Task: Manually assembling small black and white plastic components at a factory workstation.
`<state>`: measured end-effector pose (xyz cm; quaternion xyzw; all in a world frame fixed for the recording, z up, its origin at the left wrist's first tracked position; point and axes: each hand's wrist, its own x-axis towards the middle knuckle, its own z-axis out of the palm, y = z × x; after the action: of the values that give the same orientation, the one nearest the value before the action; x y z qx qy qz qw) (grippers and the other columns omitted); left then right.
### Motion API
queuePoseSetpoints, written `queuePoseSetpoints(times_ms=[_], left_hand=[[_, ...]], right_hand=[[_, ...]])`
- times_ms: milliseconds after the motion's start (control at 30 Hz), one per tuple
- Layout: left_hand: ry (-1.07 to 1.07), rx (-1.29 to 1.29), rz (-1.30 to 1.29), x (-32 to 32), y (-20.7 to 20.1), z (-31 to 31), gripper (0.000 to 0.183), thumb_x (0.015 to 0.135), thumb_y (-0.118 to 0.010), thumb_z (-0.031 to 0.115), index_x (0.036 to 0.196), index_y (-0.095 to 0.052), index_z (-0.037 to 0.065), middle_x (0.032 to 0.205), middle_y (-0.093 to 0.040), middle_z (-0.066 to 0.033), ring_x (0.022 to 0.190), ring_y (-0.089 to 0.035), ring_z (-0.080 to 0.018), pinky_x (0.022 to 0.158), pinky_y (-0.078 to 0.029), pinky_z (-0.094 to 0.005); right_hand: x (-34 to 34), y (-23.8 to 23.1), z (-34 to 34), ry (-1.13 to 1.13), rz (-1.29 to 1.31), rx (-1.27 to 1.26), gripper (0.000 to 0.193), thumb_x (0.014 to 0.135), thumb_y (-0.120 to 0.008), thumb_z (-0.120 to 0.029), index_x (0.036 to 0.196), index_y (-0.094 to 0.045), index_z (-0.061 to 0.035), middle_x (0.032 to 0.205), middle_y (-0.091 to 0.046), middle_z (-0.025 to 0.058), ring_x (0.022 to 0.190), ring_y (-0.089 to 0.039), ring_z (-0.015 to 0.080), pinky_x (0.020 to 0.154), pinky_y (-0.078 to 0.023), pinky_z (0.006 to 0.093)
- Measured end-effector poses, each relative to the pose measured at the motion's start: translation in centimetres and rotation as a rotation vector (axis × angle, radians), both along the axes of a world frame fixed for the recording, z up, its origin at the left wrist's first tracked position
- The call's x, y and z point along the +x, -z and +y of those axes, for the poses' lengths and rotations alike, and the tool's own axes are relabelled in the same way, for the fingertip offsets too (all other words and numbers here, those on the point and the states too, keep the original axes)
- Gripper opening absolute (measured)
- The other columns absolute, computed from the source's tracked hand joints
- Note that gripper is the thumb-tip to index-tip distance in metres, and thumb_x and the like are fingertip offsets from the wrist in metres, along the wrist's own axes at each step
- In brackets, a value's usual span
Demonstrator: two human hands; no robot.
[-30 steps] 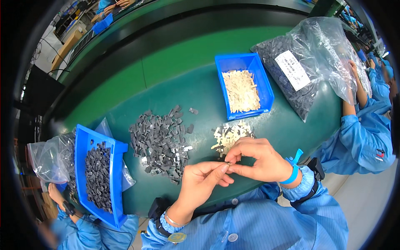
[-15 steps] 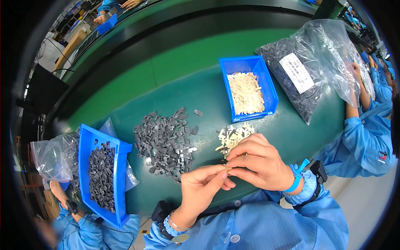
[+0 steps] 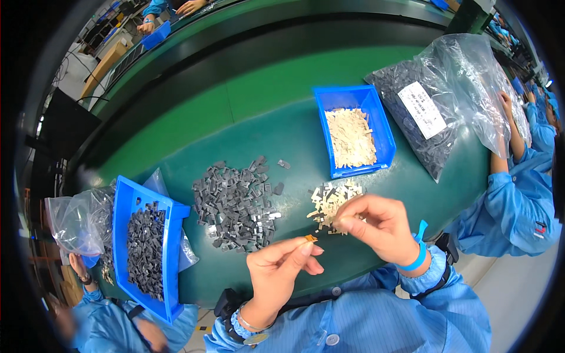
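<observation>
Thumb and fingertips of my left hand (image 3: 281,267) pinch a small amber-yellow piece (image 3: 311,238) at its tip. Just to the right, and apart from it, my right hand (image 3: 379,229) is closed in a pinch over the near edge of a loose pile of small cream pieces (image 3: 329,203). Whatever lies between those fingertips, if anything, is too small to make out. Left of the hands, a larger pile of small dark grey clip-like parts (image 3: 232,203) is spread on the green table (image 3: 253,138).
Behind the cream pile stands a blue bin (image 3: 385,132) of cream strips. A clear bag (image 3: 432,88) of dark parts with a white label lies beside it. At left, another blue bin (image 3: 173,247) holds dark parts. Co-workers in blue sit on both sides.
My hands were together at the fingertips and have now parted. The right hand has moved right and up toward the cream pile; the left keeps hold of the small piece.
</observation>
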<state>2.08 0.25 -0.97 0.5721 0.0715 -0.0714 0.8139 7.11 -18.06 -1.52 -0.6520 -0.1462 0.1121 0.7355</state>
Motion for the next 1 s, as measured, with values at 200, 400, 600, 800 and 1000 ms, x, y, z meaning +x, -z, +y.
queuePoseSetpoints(times_ms=[200,400,600,800,1000], left_hand=[[-0.027,-0.012,-0.013,0.0,0.2,-0.4,0.018,0.085,-0.056,0.007,0.095,-0.062,-0.007,0.079,-0.064,-0.0141,0.057,-0.06,-0.0144,0.051,-0.051,-0.0243],[-0.033,0.1,-0.047,-0.1,0.2,-0.4,0.019,0.085,-0.057,0.008,0.097,-0.062,-0.006,0.076,-0.064,-0.0132,0.055,-0.059,-0.0132,0.05,-0.05,-0.023],[-0.02,0.088,0.009,-0.2,0.3,-0.4,0.018,0.085,-0.057,0.008,0.096,-0.063,-0.005,0.072,-0.063,-0.0116,0.055,-0.059,-0.0122,0.049,-0.05,-0.0223],[-0.001,0.061,0.023,0.0,0.4,-0.3,0.017,0.083,-0.059,0.004,0.096,-0.062,-0.005,0.081,-0.063,-0.0121,0.063,-0.06,-0.0131,0.056,-0.051,-0.0225],[-0.028,0.099,-0.116,0.4,1.0,0.2,0.014,0.078,-0.061,0.0,0.09,-0.063,-0.007,0.094,-0.058,-0.0157,0.076,-0.06,-0.0187,0.065,-0.052,-0.0279]], right_hand=[[-1.4,0.0,2.0,-0.065,0.331,0.169,0.012,0.082,-0.058,-0.003,0.093,-0.061,0.0036,0.082,-0.062,0.0056,0.071,-0.056,0.0082,0.063,-0.047,0.0199],[-1.5,0.0,2.5,-0.036,0.327,0.234,0.013,0.082,-0.06,-0.003,0.093,-0.061,0.0043,0.081,-0.062,0.0052,0.071,-0.056,0.0077,0.062,-0.047,0.0199],[-1.6,0.1,2.5,-0.018,0.244,0.154,0.013,0.082,-0.059,-0.003,0.092,-0.06,0.0043,0.081,-0.062,0.0056,0.072,-0.057,0.0082,0.064,-0.047,0.0212],[-1.3,0.2,2.3,-0.068,0.188,0.12,0.008,0.082,-0.059,-0.003,0.088,-0.059,0.0027,0.078,-0.062,0.0044,0.072,-0.057,0.0084,0.064,-0.047,0.0217],[-0.6,-0.1,1.9,-0.165,0.105,-0.038,0.008,0.082,-0.058,-0.004,0.087,-0.059,0.0017,0.076,-0.061,0.0034,0.068,-0.056,0.0072,0.062,-0.046,0.0212]])
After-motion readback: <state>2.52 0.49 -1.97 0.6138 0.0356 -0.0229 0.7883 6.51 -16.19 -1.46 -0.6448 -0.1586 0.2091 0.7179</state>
